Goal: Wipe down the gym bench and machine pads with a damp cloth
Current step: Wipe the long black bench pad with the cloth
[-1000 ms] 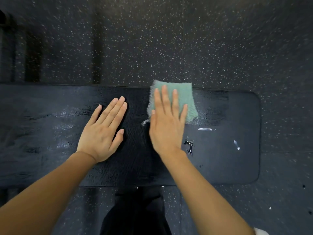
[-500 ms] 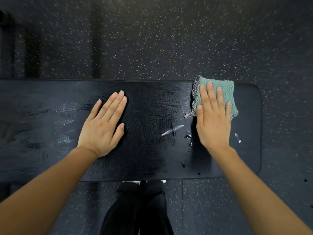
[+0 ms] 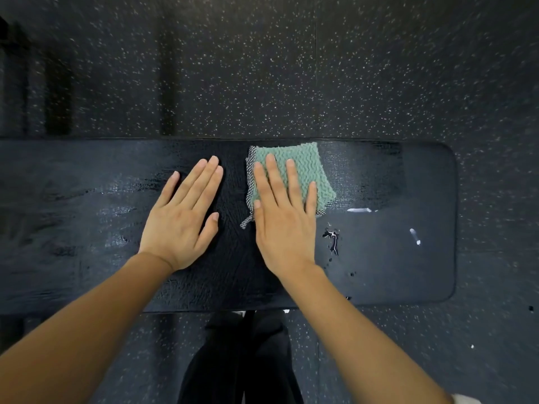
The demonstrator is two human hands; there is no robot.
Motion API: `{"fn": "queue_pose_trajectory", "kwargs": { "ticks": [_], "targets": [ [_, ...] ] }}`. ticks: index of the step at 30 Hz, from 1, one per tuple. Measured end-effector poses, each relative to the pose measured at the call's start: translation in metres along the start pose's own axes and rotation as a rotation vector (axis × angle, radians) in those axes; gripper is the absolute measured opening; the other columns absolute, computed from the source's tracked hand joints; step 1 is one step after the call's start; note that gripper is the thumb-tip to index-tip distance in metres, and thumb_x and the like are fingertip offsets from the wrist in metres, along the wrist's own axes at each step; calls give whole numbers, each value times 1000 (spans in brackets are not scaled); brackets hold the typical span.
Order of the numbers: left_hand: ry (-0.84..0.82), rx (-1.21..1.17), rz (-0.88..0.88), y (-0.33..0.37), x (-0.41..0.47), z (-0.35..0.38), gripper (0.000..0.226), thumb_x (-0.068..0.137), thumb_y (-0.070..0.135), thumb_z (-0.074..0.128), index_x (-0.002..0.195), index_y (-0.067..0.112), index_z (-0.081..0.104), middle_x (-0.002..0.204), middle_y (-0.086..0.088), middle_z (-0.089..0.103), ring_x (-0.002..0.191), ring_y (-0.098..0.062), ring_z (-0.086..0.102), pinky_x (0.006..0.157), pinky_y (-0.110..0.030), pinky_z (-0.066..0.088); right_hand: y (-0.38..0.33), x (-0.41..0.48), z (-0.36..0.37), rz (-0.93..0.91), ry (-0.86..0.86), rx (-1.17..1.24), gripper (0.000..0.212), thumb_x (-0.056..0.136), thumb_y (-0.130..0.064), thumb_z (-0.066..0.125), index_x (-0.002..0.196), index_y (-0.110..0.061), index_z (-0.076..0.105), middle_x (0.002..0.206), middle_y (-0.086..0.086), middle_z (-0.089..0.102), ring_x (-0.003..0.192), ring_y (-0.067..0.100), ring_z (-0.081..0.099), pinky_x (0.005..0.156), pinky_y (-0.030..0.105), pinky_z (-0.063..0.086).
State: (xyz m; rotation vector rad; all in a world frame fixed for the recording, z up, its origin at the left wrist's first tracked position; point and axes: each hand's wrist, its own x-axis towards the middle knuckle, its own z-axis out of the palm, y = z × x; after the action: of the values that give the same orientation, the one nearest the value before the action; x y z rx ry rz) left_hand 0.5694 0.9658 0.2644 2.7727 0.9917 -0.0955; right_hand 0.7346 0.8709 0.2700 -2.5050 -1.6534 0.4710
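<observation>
A long black padded gym bench point(image 3: 408, 272) runs left to right across the view, its rounded end at the right. A folded green cloth point(image 3: 309, 167) lies flat on the pad near its far edge. My right hand point(image 3: 284, 217) presses on the cloth with straight fingers, palm down. My left hand point(image 3: 183, 217) rests flat on the wet pad just left of the cloth, fingers straight. Wet streaks shine on the left and middle of the pad. Water droplets point(image 3: 332, 240) and white smears point(image 3: 415, 236) sit on the pad's right part.
Black rubber floor point(image 3: 291, 68) with white specks surrounds the bench. My dark-trousered legs point(image 3: 242, 360) stand against the bench's near edge. Dark upright shapes point(image 3: 35, 83), blurred, stand at the far left beyond the bench.
My right hand slid the cloth right toward the bench end, then back left to beside my left hand. The left hand stayed flat in place. A white smear near the middle has gone.
</observation>
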Motion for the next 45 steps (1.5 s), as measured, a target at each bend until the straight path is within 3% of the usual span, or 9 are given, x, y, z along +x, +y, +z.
{"fn": "queue_pose_trajectory", "kwargs": {
  "ticks": [5,11,16,23,27,32,36,42,45],
  "targets": [
    [2,-10,3,0,0,0,64,99,33,26,158,9,18,166,-4,13,154,-18,11,124,-41,8,36,-8,-11,-64,-32,22,55,104,-31,20,158,-26,16,165,-9,12,153,15,5,122,42,-1],
    [-6,-7,1,-1,0,0,64,100,33,25,159,10,16,167,-4,12,154,-18,9,124,-43,9,79,-31,-18,87,-8,5,55,104,-31,19,158,-27,14,165,-11,9,153,14,2,122,44,3],
    [-3,-8,6,-1,-1,1,64,100,33,25,158,10,17,167,-4,12,154,-18,9,124,-44,11,48,-35,-8,188,29,10,56,103,-32,19,158,-24,13,165,-7,9,153,21,3,121,49,2],
    [9,-7,11,-2,-1,2,64,100,33,26,158,9,18,166,-5,14,154,-18,11,124,-44,12,-24,-54,11,-11,-27,4,58,100,-32,26,157,-24,19,165,-6,15,152,23,12,120,52,9],
    [8,-12,10,-3,0,3,63,100,33,25,158,9,17,167,-4,13,154,-17,10,124,-44,11,-4,-56,8,-73,-58,6,57,102,-32,27,158,-27,19,165,-9,15,152,17,11,121,45,4],
    [19,-26,15,-3,-1,3,63,100,33,25,158,10,18,166,-3,13,154,-17,10,124,-44,10,53,-61,-5,57,-31,-26,57,101,-31,25,157,-29,16,164,-10,13,152,15,8,121,43,3],
    [21,-34,20,-4,-1,3,63,101,33,25,158,10,17,167,-2,12,154,-16,9,124,-43,9,95,-66,-18,213,-25,-4,55,104,-34,15,158,-31,7,165,-14,1,152,11,-5,123,43,-1],
    [23,-28,28,-5,-1,4,62,101,34,24,159,10,16,167,-2,10,154,-16,7,125,-43,8,55,-58,-6,400,79,112,56,103,-37,12,158,-28,9,165,-10,2,152,16,-7,120,45,-9],
    [28,-31,30,-4,-1,4,62,101,34,24,159,10,17,167,-3,11,154,-17,8,125,-42,6,24,-58,4,349,76,78,56,103,-34,16,158,-26,13,165,-8,7,153,20,-1,121,47,-6]
  ]
}}
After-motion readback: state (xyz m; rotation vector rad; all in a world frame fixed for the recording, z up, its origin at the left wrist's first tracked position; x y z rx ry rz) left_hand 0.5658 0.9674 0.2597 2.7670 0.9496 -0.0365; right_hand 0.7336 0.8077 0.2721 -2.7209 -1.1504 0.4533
